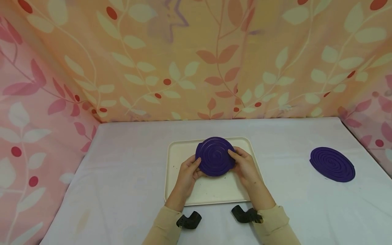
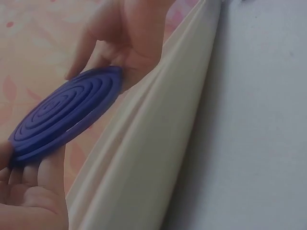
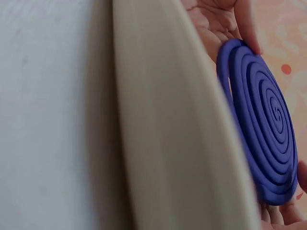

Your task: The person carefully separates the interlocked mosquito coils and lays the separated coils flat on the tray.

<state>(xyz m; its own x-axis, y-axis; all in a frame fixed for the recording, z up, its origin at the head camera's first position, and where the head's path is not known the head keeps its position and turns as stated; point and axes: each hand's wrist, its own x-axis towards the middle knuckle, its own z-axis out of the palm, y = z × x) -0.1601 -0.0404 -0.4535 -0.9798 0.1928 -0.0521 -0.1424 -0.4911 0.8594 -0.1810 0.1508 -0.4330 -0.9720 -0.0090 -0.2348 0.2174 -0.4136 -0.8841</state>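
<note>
A flat purple mosquito coil (image 1: 215, 156), wound in a tight spiral, is held up over a cream tray (image 1: 211, 195). My left hand (image 1: 187, 175) grips the coil's left edge, its thumb on the near face and the other fingers behind. Likewise, my right hand (image 1: 245, 166) pinches the right edge between thumb and fingers. Both wrist views show the coil (image 2: 62, 112) from the side, with its spiral grooves and a thin gap near the outer ring of the coil (image 3: 259, 120). The fingers behind it are partly hidden.
Another purple spiral coil (image 1: 332, 164) lies on the white tablecloth (image 1: 284, 143) at the right. Small dark crumbs dot the tray. Black curved pieces (image 1: 190, 220) are on both wrists. Patterned cloth (image 1: 183, 68) hangs behind the table and at its sides.
</note>
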